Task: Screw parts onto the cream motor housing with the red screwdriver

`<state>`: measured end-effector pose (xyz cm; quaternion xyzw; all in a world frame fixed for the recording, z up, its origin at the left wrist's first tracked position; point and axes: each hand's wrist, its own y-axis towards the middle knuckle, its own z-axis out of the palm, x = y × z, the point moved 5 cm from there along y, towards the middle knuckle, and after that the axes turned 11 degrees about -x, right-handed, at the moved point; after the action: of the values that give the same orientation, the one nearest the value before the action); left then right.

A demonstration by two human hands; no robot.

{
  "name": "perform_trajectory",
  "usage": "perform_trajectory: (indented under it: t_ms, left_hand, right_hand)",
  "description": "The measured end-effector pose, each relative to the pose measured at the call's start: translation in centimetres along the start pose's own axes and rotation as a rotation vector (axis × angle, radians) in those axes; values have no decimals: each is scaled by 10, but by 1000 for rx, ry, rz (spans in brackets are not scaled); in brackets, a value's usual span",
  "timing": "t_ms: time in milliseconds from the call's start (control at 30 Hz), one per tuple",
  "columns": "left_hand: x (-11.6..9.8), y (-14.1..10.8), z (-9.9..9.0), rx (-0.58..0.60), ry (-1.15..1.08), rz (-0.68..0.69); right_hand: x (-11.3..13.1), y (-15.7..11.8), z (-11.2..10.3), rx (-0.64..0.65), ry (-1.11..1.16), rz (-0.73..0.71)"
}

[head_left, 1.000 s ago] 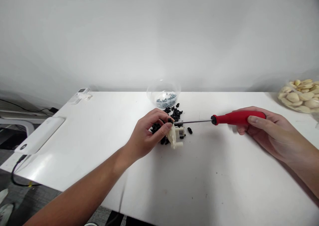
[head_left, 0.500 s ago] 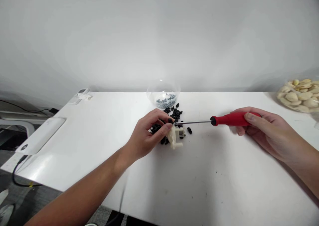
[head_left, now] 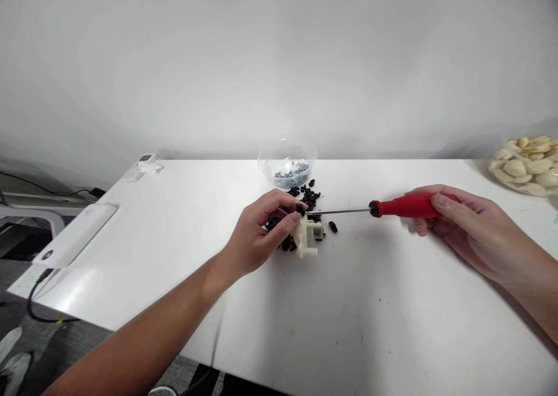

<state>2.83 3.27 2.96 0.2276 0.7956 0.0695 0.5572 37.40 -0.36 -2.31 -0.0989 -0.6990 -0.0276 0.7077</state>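
Observation:
My left hand [head_left: 257,230] pinches a cream plastic part [head_left: 305,236] above the white table. A small black piece [head_left: 300,209] sits at the part's top, by my fingertips. From the right, my right hand [head_left: 471,233] grips the red handle of a screwdriver [head_left: 407,206]. The shaft lies nearly level and its tip meets the part beside the black piece; the exact contact is too small to make out. Loose black pieces [head_left: 310,197] lie behind and partly under my left hand. One black piece [head_left: 333,227] rests apart, right of the cream part.
A clear bowl of small metal screws [head_left: 292,176] stands behind the black pieces. At the far right is a clear bag of cream parts [head_left: 525,166]. A white device with a cable [head_left: 76,236] lies on the table [head_left: 174,210] at left, with a small white object [head_left: 146,166] behind it.
The view has shifted slightly. The cream part has tilted a little in my left hand, its lower end moving left. Both hands keep their holds.

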Motion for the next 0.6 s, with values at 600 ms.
perform_trajectory:
  t_ms: [600]
  left_hand:
    - [7, -2, 2, -33, -29, -97]
  right_hand:
    - [1, -4, 0, 56, -15, 18]
